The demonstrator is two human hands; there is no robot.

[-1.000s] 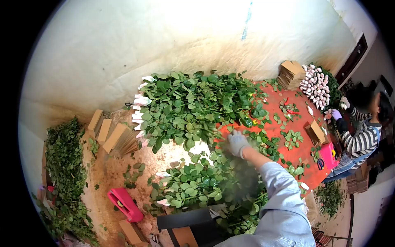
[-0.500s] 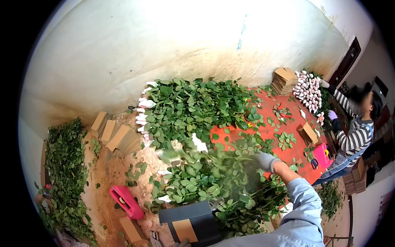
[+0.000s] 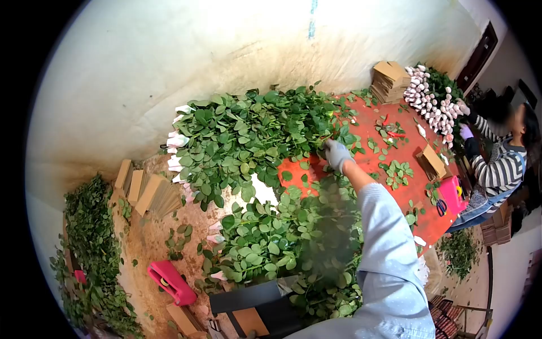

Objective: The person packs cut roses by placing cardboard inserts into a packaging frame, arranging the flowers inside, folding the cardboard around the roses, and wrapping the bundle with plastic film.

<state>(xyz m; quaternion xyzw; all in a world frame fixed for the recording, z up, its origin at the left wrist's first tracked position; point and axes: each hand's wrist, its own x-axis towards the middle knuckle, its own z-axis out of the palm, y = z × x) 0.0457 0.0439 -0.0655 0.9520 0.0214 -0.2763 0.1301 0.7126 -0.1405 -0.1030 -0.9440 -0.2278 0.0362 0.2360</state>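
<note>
Fingers bent, our gloved right hand [image 3: 339,155] is at the stem ends of the upper pile of roses [image 3: 248,135]; we cannot tell whether the fingers grasp any stems or only rest against them. That pile lies along the stained wall [image 3: 169,62], its pale flower heads [image 3: 176,141] pointing left and its leaves spreading to the edge of the red surface [image 3: 367,175]. Of our left hand [image 3: 250,335] we see at most a sliver at the bottom edge, by the brown card [image 3: 250,321] on the black stand [image 3: 240,299], so we cannot tell how its fingers are set.

Nearer to us, below the upper pile, we have a second pile of roses [image 3: 259,240], partly behind our right sleeve [image 3: 389,243], with its blooms also facing left. To the left of this lower pile we see a pink tape dispenser [image 3: 171,281] and, farther up, cardboard sheets [image 3: 153,193] beside loose leaves.

Across the red surface we find red-handled cutters [image 3: 396,135] among scattered leaves and a stack of cardboard [image 3: 389,83]. Just beside that stack, a co-worker in striped sleeves [image 3: 490,169] has both hands at a bundle of pale roses [image 3: 432,107].
</note>
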